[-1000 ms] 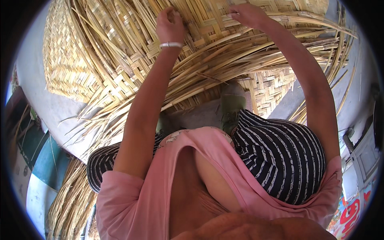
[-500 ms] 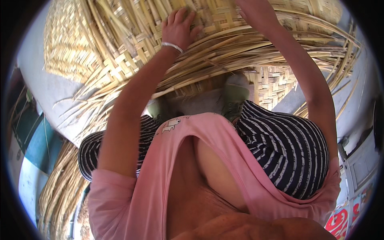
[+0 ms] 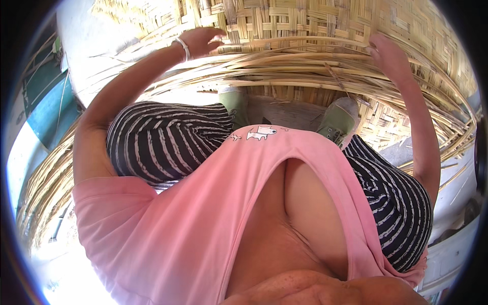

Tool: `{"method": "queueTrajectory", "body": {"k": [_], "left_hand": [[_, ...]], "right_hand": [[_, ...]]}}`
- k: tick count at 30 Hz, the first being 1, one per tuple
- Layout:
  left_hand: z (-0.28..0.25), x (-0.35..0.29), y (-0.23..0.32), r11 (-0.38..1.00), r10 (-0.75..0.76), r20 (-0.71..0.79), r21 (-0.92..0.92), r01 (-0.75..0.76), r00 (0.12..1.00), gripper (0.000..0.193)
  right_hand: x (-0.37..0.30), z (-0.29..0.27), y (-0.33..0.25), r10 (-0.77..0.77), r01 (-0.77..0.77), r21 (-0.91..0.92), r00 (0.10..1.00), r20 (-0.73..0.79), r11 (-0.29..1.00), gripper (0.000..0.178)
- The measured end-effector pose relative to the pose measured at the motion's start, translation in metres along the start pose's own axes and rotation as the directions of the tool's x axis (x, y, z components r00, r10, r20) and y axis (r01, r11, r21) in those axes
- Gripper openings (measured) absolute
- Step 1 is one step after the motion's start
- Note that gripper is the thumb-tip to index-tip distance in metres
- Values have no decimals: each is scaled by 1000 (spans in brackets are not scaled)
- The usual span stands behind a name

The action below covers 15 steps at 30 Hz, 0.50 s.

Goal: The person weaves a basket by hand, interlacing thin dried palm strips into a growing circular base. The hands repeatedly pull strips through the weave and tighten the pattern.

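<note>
A large woven mat (image 3: 300, 20) of pale, flat plant strips spreads out in front of me. Its unwoven strips (image 3: 274, 71) run sideways in a loose bundle along the near edge. My left hand (image 3: 201, 41), with a white bangle at the wrist, hovers at the left part of this edge. Its thumb and fingers are apart, slightly blurred, with nothing visible between them. Over on the right, my right hand (image 3: 390, 57) has its fingers bent together around a thin strip at the mat's edge. The fingertips are partly hidden.
My green shoes (image 3: 333, 122) stand close behind the strip bundle, with woven matting beside them. More long dry strips (image 3: 48, 185) lie in a heap at the left. A teal object (image 3: 48, 109) is at the far left. Strip ends stick out over the floor at the right.
My left hand has come off the weave and moved left. My right hand has drawn nearer and to the right, down to the strips. The view has swung, showing more mat on the right.
</note>
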<state>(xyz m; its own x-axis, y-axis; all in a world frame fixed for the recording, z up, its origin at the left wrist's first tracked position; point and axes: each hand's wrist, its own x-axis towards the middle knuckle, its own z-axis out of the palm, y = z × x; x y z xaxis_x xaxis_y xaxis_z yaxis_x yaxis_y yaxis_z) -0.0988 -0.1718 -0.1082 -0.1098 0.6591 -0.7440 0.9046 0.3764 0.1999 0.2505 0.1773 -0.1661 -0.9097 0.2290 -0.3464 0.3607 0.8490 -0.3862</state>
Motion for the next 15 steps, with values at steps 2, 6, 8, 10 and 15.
{"method": "queueTrajectory", "body": {"k": [2, 6, 8, 10, 15], "left_hand": [[19, -13, 5, 997, -42, 35, -58, 44, 999, 43], [41, -19, 12, 982, 142, -402, 169, -79, 905, 40], [41, -24, 14, 977, 188, -428, 169, -126, 884, 35], [55, -31, 16, 988, 150, -336, 87, -127, 930, 30], [91, -29, 21, 992, 120, -435, 20, -124, 892, 14]], "right_hand": [[-2, -1, -1, 50, -51, 28, 998, 36, 998, 22], [-13, 16, 6, -52, 48, -73, 997, -56, 996, 23], [-17, 23, 1, -155, 132, -164, 979, -135, 978, 23], [-17, 27, -13, -264, 219, -226, 945, -193, 949, 24], [-27, 40, -30, -235, 211, -148, 958, -163, 966, 29]]}}
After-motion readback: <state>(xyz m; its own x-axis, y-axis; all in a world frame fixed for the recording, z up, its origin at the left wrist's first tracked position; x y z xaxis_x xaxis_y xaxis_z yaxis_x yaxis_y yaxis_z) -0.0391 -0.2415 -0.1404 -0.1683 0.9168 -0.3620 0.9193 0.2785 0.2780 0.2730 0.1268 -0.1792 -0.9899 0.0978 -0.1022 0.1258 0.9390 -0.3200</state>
